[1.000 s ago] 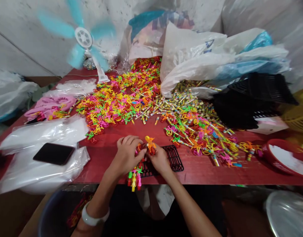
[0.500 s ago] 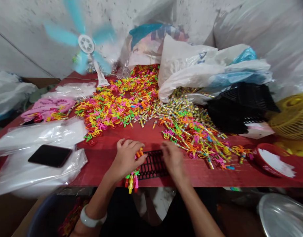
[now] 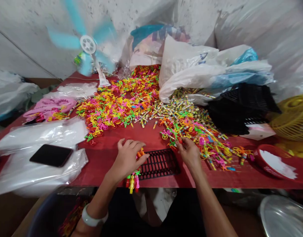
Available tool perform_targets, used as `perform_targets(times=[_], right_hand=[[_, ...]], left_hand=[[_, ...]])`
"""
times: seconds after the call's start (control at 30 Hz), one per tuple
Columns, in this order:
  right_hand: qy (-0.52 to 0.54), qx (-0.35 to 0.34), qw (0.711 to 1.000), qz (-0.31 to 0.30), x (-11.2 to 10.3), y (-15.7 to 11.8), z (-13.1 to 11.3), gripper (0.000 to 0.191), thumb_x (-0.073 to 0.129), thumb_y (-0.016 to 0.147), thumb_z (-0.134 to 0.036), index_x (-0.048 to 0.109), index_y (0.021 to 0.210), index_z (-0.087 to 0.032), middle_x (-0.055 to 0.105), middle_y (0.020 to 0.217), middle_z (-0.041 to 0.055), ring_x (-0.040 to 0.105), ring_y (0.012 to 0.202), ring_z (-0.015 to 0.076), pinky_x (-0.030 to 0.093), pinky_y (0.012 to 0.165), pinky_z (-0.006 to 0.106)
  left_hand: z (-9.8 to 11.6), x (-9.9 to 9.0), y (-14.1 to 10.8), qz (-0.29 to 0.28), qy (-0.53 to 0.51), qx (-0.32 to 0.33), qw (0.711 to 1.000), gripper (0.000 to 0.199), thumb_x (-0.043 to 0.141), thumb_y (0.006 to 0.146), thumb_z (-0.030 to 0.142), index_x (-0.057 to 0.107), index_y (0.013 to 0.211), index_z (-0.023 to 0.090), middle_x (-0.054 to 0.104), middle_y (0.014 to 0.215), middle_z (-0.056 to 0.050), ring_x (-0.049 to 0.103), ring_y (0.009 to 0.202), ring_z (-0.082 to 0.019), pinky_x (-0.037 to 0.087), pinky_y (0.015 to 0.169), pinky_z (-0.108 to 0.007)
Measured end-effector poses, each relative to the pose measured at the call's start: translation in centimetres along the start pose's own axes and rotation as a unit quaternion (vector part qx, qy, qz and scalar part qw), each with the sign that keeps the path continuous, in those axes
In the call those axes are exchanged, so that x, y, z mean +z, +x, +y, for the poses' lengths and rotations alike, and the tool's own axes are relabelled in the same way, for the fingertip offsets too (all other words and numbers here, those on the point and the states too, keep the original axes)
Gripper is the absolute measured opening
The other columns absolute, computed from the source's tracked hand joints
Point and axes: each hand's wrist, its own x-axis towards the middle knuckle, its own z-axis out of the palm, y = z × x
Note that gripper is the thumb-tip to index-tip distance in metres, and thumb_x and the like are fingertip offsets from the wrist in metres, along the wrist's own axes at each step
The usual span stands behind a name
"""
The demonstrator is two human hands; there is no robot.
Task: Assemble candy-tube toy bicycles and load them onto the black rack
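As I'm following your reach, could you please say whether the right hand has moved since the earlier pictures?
Yes: judged against the black smartphone, the right hand has moved rightward, from over the black grid tray to the multicoloured plastic pieces.

The left forearm is slanted up and inward; the left hand is held palm down, its fingers bent and bunched, its thumb stretched out rightward; the right forearm is angled up and inward too; the right hand is held apart from the left, its thumb and forefinger brought close at the tips.
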Motion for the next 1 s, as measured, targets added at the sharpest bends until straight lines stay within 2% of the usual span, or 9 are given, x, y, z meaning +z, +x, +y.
perform_targets(times=[0.1,0.17,0.3,0.4,0.53,0.7,0.83,0.93,1.0], right_hand=[[0.145,0.050,0.987,-0.040,0.2,-0.9,-1.6,0.042,0.070,0.065,-0.054,0.062,0.086,-0.018,0.061,0.071,0.0002,0.048,0.050,0.0120,0.042,0.047,0.026],[0.198,0.073,0.974,-0.079,0.6,-1.7,-2.6,0.039,0.074,0.062,-0.051,0.063,0.081,-0.018,0.061,0.069,-0.0005,0.048,0.050,0.0114,0.040,0.045,0.024],[0.246,0.097,0.958,-0.105,2.0,-3.4,-3.8,0.036,0.078,0.060,-0.046,0.060,0.077,-0.019,0.062,0.069,0.0005,0.055,0.058,0.0143,0.042,0.048,0.024],[0.250,0.085,0.958,-0.111,3.2,-4.4,-4.8,0.031,0.076,0.063,-0.042,0.059,0.075,-0.020,0.062,0.070,0.0002,0.057,0.062,0.0148,0.046,0.057,0.026],[0.228,0.048,0.964,-0.126,3.3,-5.1,-6.1,0.024,0.071,0.068,-0.041,0.062,0.077,-0.020,0.058,0.070,-0.0009,0.054,0.062,0.0138,0.045,0.059,0.026],[0.278,0.083,0.927,-0.238,2.2,-5.6,-6.9,0.029,0.069,0.073,-0.047,0.064,0.082,-0.019,0.051,0.058,-0.0049,0.043,0.046,0.0093,0.037,0.046,0.023],[0.307,0.088,0.911,-0.261,1.8,-5.8,-7.0,0.032,0.072,0.071,-0.048,0.066,0.081,-0.018,0.052,0.053,-0.0049,0.044,0.046,0.0096,0.037,0.047,0.023],[0.319,0.092,0.906,-0.264,1.8,-5.7,-7.2,0.032,0.073,0.070,-0.049,0.066,0.077,-0.018,0.051,0.053,-0.0050,0.042,0.046,0.0086,0.036,0.046,0.022],[0.326,0.095,0.904,-0.258,1.9,-5.7,-7.3,0.034,0.074,0.069,-0.049,0.066,0.078,-0.018,0.051,0.055,-0.0050,0.041,0.046,0.0079,0.036,0.046,0.022]], left_hand=[[-0.2,-0.1,-0.1,-0.006,-0.002,-0.001,1.000,0.032,0.055,0.088,0.045,0.059,0.112,0.025,0.068,0.113,-0.005,0.054,0.108,-0.024,0.022,0.103,-0.051],[-0.1,-0.2,-0.2,-0.007,-0.002,-0.002,1.000,0.037,0.053,0.088,0.048,0.058,0.117,0.025,0.066,0.118,-0.006,0.053,0.112,-0.026,0.019,0.105,-0.054],[1.1,-0.8,-0.1,0.020,0.001,0.003,1.000,0.045,0.052,0.088,0.051,0.054,0.124,0.024,0.060,0.129,-0.009,0.046,0.123,-0.028,0.010,0.109,-0.058],[2.5,-1.2,0.4,0.011,-0.030,0.016,0.999,0.040,0.052,0.088,0.048,0.056,0.120,0.023,0.063,0.125,-0.007,0.050,0.120,-0.025,0.010,0.112,-0.056],[3.2,-1.5,1.1,-0.013,-0.115,0.005,0.993,0.033,0.049,0.093,0.041,0.055,0.120,0.024,0.065,0.118,-0.005,0.056,0.114,-0.022,0.020,0.112,-0.053],[2.4,-1.6,1.6,0.001,-0.302,-0.044,0.952,0.033,0.045,0.094,0.032,0.052,0.125,0.023,0.061,0.127,-0.006,0.057,0.115,-0.020,0.045,0.099,-0.036],[1.9,-1.9,2.0,-0.051,-0.364,-0.029,0.930,0.020,0.049,0.091,0.026,0.065,0.102,0.021,0.069,0.103,-0.004,0.063,0.099,-0.019,0.049,0.090,-0.033],[1.6,-2.3,2.1,-0.037,-0.382,-0.029,0.923,0.015,0.056,0.086,0.024,0.065,0.097,0.019,0.069,0.096,-0.003,0.064,0.093,-0.018,0.049,0.086,-0.031],[1.5,-2.3,2.1,-0.020,-0.361,-0.031,0.932,0.013,0.058,0.085,0.023,0.065,0.095,0.019,0.068,0.094,-0.003,0.063,0.090,-0.017,0.049,0.084,-0.030]])
